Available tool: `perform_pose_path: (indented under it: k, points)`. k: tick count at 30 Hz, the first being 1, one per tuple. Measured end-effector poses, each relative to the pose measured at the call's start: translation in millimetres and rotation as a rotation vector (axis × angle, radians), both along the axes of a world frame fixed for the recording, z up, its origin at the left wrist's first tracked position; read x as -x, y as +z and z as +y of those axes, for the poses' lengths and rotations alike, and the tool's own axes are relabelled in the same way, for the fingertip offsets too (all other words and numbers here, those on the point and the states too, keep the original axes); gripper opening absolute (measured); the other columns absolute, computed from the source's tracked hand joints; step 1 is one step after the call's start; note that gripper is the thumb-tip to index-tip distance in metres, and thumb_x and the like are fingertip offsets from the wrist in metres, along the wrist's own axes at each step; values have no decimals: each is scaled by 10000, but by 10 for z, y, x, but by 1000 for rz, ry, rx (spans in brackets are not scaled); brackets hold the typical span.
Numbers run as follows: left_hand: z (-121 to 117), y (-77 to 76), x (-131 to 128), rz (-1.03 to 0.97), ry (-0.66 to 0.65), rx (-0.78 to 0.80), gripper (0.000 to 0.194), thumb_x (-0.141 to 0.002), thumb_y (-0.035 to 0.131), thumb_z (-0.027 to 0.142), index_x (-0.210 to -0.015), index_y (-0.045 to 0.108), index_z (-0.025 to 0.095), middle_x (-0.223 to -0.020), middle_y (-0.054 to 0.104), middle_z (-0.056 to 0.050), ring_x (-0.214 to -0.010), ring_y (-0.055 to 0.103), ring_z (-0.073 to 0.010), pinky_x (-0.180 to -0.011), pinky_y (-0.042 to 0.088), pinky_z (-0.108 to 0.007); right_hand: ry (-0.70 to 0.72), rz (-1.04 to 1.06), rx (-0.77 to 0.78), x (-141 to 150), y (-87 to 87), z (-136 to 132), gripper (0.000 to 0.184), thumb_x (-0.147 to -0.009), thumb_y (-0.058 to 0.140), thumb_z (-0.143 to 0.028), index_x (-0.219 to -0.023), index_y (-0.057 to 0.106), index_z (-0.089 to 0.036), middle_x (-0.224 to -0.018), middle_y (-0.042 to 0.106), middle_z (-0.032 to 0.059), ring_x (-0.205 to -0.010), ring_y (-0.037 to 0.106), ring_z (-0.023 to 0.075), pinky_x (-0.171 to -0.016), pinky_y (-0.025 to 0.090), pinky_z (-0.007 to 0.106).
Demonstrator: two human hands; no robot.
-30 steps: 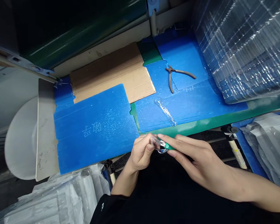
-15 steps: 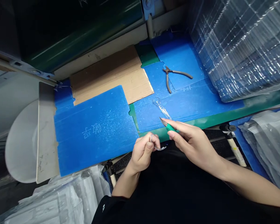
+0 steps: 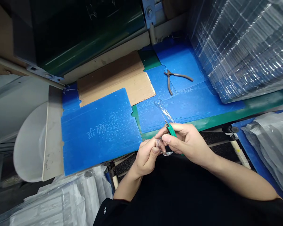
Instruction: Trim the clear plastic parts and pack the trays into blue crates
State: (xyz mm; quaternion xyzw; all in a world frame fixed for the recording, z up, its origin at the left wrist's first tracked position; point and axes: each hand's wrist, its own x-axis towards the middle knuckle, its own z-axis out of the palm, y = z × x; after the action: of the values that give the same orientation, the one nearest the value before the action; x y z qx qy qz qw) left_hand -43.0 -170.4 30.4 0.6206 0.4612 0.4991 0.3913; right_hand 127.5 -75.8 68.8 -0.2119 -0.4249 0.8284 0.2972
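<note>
right hand [image 3: 187,142] gripping green craft knife [image 3: 171,129] moved to left hand [image 3: 146,158] pinching clear plastic [image 3: 166,153]

Two hands: left hand [image 3: 145,158], right hand [image 3: 186,141]. One craft knife [image 3: 171,130]. Two clear plastic pieces [image 3: 164,111]. One pair of pliers [image 3: 172,77]. Two blue corrugated plastic sheets [image 3: 96,131]. One cardboard sheet [image 3: 113,78]. One wrapped stack of blue sheets [image 3: 240,47]. One white basin [image 3: 30,144]. Two heaps of plastic bags [image 3: 269,147].
</note>
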Motion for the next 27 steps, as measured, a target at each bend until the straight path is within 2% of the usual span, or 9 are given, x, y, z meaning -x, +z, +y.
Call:
perform_pose_path:
  k: [5, 10, 13, 15, 17, 19, 21, 24, 27]
  points:
    - [-43, -23, 1, 121, -26, -22, 375, -1173, 419, 388, -952, 636, 177, -802, 639, -35, -702, 618, -156, -652, 499, -285, 42, -29, 31, -38, -25, -30, 264, -883, 919, -326, -908, 717, -158, -728, 693, -19, -628, 615, 102, -606, 522, 215]
    - [-27, -22, -35, 101, -83, -23, 327, -1169, 439, 372, -966, 614, 183, -820, 624, -24, -718, 613, -144, -661, 501, -264, 28, -26, 1, -86, -72, -85, 311, -967, 839, -401, -882, 666, -156, -690, 620, -39, -520, 444, 57, -499, 388, 188]
    - [-40, -45, -78, 11, -60, 32, 301, -1165, 460, 389, -979, 593, 192, -843, 610, -16, -713, 581, -129, -661, 491, -243, -26, -4, 0, -135, -138, -161, 331, -1005, 783, -471, -1006, 660, -164, -766, 624, -31, -484, 383, 41, -456, 322, 189]
    - [-62, -83, -116, -62, 1, 121, 246, -1157, 488, 404, -1058, 586, 200, -869, 619, -14, -706, 568, -125, -663, 495, -240, -93, -10, -22, -175, -196, -216, 365, -920, 885, -430, -1057, 655, -182, -856, 641, -21, -512, 431, 44, -469, 356, 191]
    - [-70, -134, -154, -118, 36, 206, 214, -1150, 514, 415, -1204, 558, 213, -849, 620, 3, -682, 567, -124, -660, 505, -237, -155, -45, -48, -207, -266, -254, 391, -831, 967, -342, -1002, 648, -195, -904, 646, -16, -549, 485, 54, -489, 397, 199]
    - [-40, -181, -182, -133, 60, 220, 272, -1147, 530, 397, -1355, 492, 225, -828, 625, 22, -667, 597, -124, -661, 529, -234, -205, -58, -48, -218, -351, -261, 344, -853, 950, -300, -930, 631, -198, -886, 631, -24, -522, 475, 54, -475, 389, 212]
    - [18, -204, -191, -21, 141, 94, 347, -1128, 580, 338, -1436, 458, 233, -925, 692, -15, -762, 688, -143, -734, 587, -261, -261, -63, -51, -208, -440, -240, 279, -916, 896, -285, -936, 632, -197, -892, 622, -25, -486, 425, 41, -466, 366, 224]
    - [45, -143, -181, 392, 268, -214, 360, -1092, 641, 253, -1436, 539, 232, -1128, 767, -98, -980, 774, -211, -879, 639, -344, -346, -119, -97, -196, -530, -231, 248, -949, 867, -271, -954, 630, -199, -944, 604, -16, -517, 419, 42, -495, 382, 236]
    - [-116, 9, -188, 764, 342, -352, 213, -1098, 622, 290, -1291, 669, 215, -975, 795, -61, -797, 783, -220, -670, 627, -328, -302, -215, -203, -245, -573, -231, 240, -963, 851, -256, -937, 617, -211, -990, 585, 4, -609, 492, 79, -510, 430, 235]
